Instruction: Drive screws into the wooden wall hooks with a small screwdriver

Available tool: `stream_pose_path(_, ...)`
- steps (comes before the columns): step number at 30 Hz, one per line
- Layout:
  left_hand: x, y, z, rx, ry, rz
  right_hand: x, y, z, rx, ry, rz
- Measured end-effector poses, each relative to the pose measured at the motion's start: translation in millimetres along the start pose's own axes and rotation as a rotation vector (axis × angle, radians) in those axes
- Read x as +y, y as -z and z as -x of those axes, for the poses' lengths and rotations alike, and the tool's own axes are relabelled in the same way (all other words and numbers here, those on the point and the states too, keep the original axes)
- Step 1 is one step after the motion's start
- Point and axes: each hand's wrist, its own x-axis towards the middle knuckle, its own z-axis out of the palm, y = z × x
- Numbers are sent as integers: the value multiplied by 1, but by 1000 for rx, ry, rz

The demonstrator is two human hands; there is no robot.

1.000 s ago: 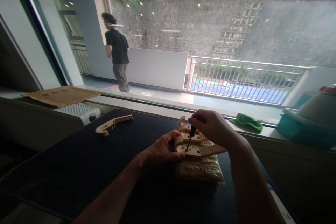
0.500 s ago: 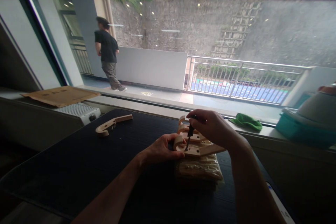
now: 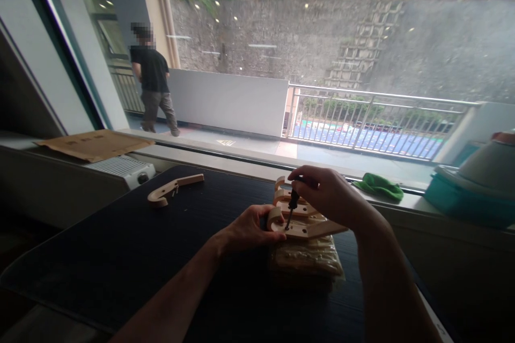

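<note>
My right hand [image 3: 317, 187] is closed round the dark handle of a screwdriver [image 3: 293, 203]. Its tip points down into a hole near the curled end of a pale wooden hook [image 3: 314, 229]. With thumb and fingers, my left hand [image 3: 249, 228] grips that same curled end. Behind it lie more wooden hooks [image 3: 298, 208], partly covered by my right hand. They all sit over a plastic-wrapped stack [image 3: 309, 257] on the dark table. Farther left, a separate wooden hook [image 3: 173, 189] rests on the tabletop with small screws [image 3: 175, 191] beside it.
A brown paper envelope [image 3: 94, 144] lies at the left over a white slatted unit [image 3: 120, 170]. On the sill at right are a green cloth [image 3: 378, 186] and a teal container [image 3: 454, 190]. Beyond the window, a person [image 3: 151, 80] walks along a railed walkway.
Outside, the person has moved left. My hands, the screwdriver and the wooden hook keep nearly the same positions; the view has shifted slightly.
</note>
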Motion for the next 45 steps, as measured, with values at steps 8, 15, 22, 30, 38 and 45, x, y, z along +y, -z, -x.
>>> stream_pose_path(8, -1, -1, 0, 12, 3, 13, 4, 0, -2, 7, -47, 0)
stream_pose_path(15, -1, -3, -1, 4, -19, 30, -2, -6, -3, -29, -13, -37)
stream_pose_path(22, -2, -3, -1, 4, -20, 45, 5, -11, -6, 56, -71, 117)
stream_pose_path(30, 0, -3, 0, 8, -3, 46, 8, -14, -3, -92, -12, -36)
stream_pose_path(38, 0, -4, 0, -5, -19, 46, 12, -18, -8, 47, -125, 82)
stream_pose_path(45, -2, -3, 0, -4, -23, 51, 11, -15, -5, -152, -43, -102)
